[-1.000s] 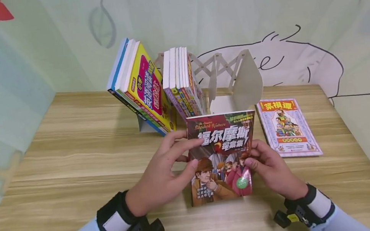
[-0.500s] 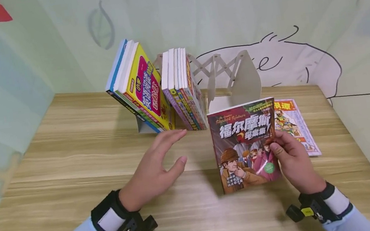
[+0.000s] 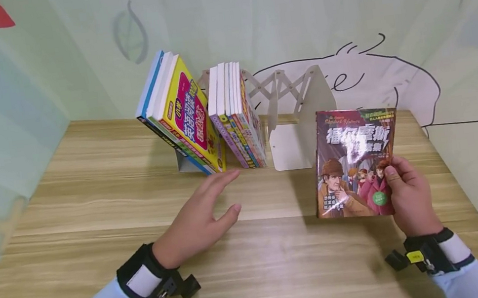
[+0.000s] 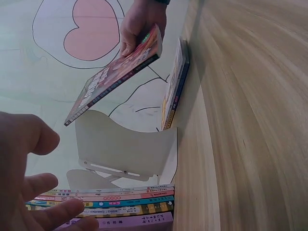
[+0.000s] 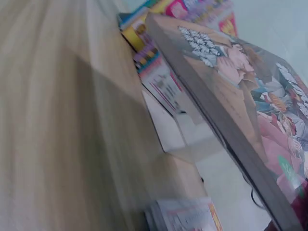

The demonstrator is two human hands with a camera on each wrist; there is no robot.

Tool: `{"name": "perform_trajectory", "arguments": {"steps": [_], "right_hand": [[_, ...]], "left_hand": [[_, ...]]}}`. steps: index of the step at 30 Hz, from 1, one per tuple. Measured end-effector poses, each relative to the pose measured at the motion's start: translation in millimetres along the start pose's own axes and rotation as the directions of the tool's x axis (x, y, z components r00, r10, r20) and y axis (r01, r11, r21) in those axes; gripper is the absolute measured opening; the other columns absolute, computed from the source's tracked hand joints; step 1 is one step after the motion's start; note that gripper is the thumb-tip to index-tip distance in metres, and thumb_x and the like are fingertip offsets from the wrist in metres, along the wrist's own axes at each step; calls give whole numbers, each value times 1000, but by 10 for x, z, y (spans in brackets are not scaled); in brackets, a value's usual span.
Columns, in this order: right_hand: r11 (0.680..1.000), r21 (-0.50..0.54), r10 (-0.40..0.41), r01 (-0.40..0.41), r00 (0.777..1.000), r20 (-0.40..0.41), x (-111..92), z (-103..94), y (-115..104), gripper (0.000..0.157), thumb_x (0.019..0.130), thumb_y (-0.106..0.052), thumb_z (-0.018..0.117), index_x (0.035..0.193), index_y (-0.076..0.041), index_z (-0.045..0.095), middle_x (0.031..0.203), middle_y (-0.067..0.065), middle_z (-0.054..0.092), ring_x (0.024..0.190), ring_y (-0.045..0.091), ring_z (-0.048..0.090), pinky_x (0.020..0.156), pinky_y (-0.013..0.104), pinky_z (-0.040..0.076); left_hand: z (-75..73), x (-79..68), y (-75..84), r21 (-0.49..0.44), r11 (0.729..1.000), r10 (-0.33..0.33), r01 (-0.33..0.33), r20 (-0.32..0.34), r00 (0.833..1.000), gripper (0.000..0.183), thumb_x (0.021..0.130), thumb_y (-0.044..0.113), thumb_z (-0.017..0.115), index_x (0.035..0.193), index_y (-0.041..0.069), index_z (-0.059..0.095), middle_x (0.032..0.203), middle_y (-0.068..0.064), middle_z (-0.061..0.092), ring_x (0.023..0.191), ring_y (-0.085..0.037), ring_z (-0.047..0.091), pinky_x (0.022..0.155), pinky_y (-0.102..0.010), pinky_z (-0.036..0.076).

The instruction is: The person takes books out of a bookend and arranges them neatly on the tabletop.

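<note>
My right hand point(image 3: 411, 192) pinches a dark red paperback book point(image 3: 357, 166) by its right edge, thumb on the front cover. The book is held up off the table with its cover facing me. Open above the tabletop, my left hand point(image 3: 196, 219) has its thumb and fingers spread and holds nothing. It is nearest to the row of thin books point(image 3: 237, 119) standing in an extendable metal bookend rack point(image 3: 290, 147). A thin book point(image 4: 175, 84) lies flat on the table in the left wrist view; in the head view the held paperback hides it.
Several larger books point(image 3: 181, 116), the front one yellow, lean at the rack's left end. The rack's right end plate point(image 3: 315, 95) stands upright by the patterned back wall. The wooden table point(image 3: 254, 271) runs in front of both hands.
My right hand has carried the paperback to the right, over the flat thin book. My left hand has let go of the paperback and stays back on the left.
</note>
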State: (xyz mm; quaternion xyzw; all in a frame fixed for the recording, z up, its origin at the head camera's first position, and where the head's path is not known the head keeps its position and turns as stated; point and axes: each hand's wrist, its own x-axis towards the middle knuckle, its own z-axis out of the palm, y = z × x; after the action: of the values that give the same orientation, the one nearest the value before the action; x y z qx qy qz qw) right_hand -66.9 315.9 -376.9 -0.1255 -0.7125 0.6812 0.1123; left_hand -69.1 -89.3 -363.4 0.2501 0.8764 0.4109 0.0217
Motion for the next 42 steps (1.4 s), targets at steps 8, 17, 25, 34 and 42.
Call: {"name": "perform_trajectory", "arguments": {"steps": [8,17,25,34,42], "right_hand": [[991,127,36,-37,999,10,161,-280,-9,32,101,-27,52,128,-12,59,117,-1,51,103,10,50,72,14,55],[992,80,104,-101,994,-39,322,-546,90,29,100,-29,53,121,-14,65,110,-4,55,91,6,55,64,15,55],[954,-137,257,-268,962,-89,440,-625,195,48,104,-32,47,147,-10,51,109,-11,53,93,4,51,67,12,54],[910,-284,291,-301,953,-79,542,-630,244,60,105,-37,44,153,-2,37,101,-11,53,83,1,54,62,15,53],[841,-445,312,-307,948,-64,573,-615,223,80,99,-49,55,161,-14,19,153,22,36,108,17,54,72,14,56]], "left_hand": [[12,-13,11,-12,999,-37,37,25,999,62,98,28,64,154,23,38,158,-1,37,147,-21,34,118,-48,34],[34,-20,12,-12,999,-37,38,34,999,60,98,29,63,153,19,40,156,-2,39,146,-21,35,118,-47,35],[54,-22,5,5,999,-41,40,46,998,60,98,30,63,153,19,40,156,-3,40,145,-21,37,117,-47,35],[64,-15,-18,3,999,-47,47,64,997,60,98,27,63,152,14,42,156,-6,41,146,-22,36,119,-47,33],[80,-19,-34,-4,999,-40,40,71,997,59,98,28,63,152,14,41,156,-3,42,146,-20,36,119,-45,33]]}}
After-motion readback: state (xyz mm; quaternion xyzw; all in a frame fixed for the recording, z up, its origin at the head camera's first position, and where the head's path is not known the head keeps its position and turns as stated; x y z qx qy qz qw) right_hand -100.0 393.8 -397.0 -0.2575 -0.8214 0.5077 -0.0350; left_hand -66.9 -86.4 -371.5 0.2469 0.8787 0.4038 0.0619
